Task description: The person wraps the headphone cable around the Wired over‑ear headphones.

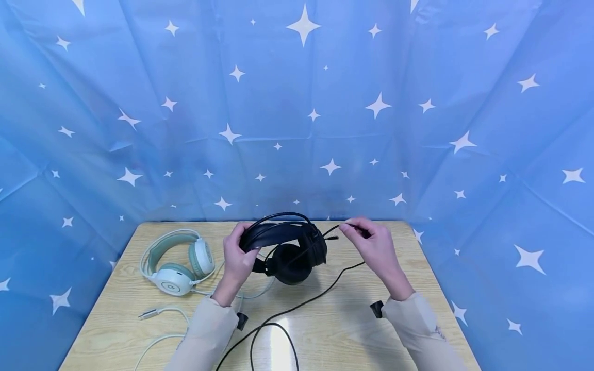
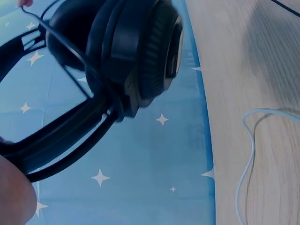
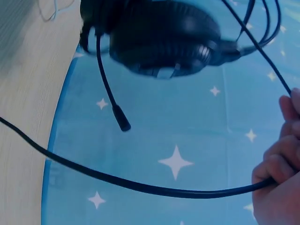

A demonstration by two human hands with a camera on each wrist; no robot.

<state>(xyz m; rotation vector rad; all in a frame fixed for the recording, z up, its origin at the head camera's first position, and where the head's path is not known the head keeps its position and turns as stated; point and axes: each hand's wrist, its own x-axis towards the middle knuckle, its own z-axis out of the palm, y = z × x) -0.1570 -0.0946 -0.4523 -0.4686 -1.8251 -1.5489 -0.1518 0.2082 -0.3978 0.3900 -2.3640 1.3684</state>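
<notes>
Headphones in black are held over the middle of the table, apparently lifted clear of it. The headband is gripped by the left hand, fingers curled round it. The black cord is pinched by the right hand, fingers closed; one stretch is run up toward the headphones, another is let out below the fist. The microphone is left untouched.

Progress, as judged: roughly partway. Lifting is done and the cord has been taken up. Cord not yet gathered: a long run and a crossed loop are left on the table between the forearms. Black pair not yet set down. Far end of the cord cannot be seen.

White-and-green headphones are laid at the table's left, touched by neither hand; their pale cord is left loose, plug bare.
</notes>
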